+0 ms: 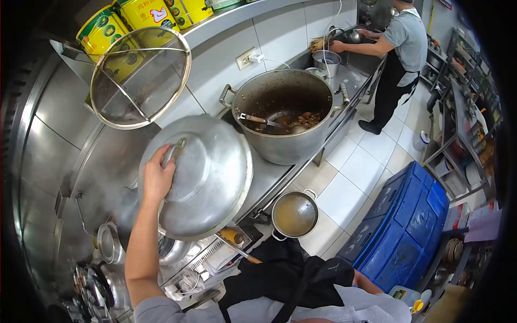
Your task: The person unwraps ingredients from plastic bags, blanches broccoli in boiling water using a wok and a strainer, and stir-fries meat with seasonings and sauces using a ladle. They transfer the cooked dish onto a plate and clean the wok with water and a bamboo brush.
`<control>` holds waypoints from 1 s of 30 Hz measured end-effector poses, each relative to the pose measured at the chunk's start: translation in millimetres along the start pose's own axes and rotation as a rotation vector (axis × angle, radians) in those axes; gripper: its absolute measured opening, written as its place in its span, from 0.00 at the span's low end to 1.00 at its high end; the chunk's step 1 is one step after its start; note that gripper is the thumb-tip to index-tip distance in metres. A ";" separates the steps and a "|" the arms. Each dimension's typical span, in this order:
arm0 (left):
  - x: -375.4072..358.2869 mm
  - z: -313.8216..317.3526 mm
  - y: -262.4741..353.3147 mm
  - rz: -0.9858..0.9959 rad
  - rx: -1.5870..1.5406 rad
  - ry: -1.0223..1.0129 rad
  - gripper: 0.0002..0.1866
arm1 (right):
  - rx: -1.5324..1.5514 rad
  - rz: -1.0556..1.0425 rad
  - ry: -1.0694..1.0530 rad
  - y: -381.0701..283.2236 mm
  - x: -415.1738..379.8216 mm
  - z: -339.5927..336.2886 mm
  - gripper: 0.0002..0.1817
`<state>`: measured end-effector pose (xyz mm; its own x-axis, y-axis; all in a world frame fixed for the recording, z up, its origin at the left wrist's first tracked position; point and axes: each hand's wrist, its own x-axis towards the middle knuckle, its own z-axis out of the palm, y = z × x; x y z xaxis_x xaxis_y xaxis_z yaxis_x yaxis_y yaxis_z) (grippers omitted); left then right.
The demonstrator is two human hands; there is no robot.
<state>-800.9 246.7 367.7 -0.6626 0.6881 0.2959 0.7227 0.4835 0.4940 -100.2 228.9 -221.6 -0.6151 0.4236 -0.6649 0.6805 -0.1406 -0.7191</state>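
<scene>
My left hand [157,175] is closed round the handle of a big round metal pot lid [215,167], which is tilted with its outer side facing me. Just beyond the lid stands a large two-handled stockpot [285,145] on the metal counter. Inside the pot are brown bits, dark residue on the wall and a utensil with a wooden handle [256,118]; its far end is partly hidden. Of my right arm, only a bit of forearm [367,281] shows beside the black apron [280,274]; the right hand is out of sight.
A pot of brownish liquid [294,213] sits low beside the counter. A round mesh strainer [141,78] hangs left, below yellow cans [148,16]. Blue bins [401,226] and shelving [463,140] line the right. A co-worker [401,54] stands at the far counter.
</scene>
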 end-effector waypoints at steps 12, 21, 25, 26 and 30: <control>141.3 182.2 188.3 0.323 -0.168 -0.109 0.21 | 0.455 0.054 0.152 -205.2 0.8 -50.9 0.25; 194.6 285.4 204.2 0.270 -0.135 -0.089 0.22 | 0.845 -0.023 0.167 -81.5 -56.6 -4.6 0.25; 199.5 278.7 190.4 0.186 -0.161 -0.111 0.25 | 0.837 0.081 0.022 -93.2 -47.3 5.6 0.24; 196.7 271.8 183.6 0.211 -0.217 -0.102 0.27 | 0.819 0.098 0.003 -113.4 -40.0 0.2 0.24; 114.6 194.7 143.1 0.386 -0.481 -0.186 0.23 | 0.296 -0.076 -0.131 -162.5 24.0 -14.6 0.19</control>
<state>-735.1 500.2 313.1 -0.2961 0.8673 0.4002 0.7044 -0.0848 0.7048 -219.7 275.0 -117.8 -0.7186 0.3270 -0.6137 0.4974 -0.3750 -0.7823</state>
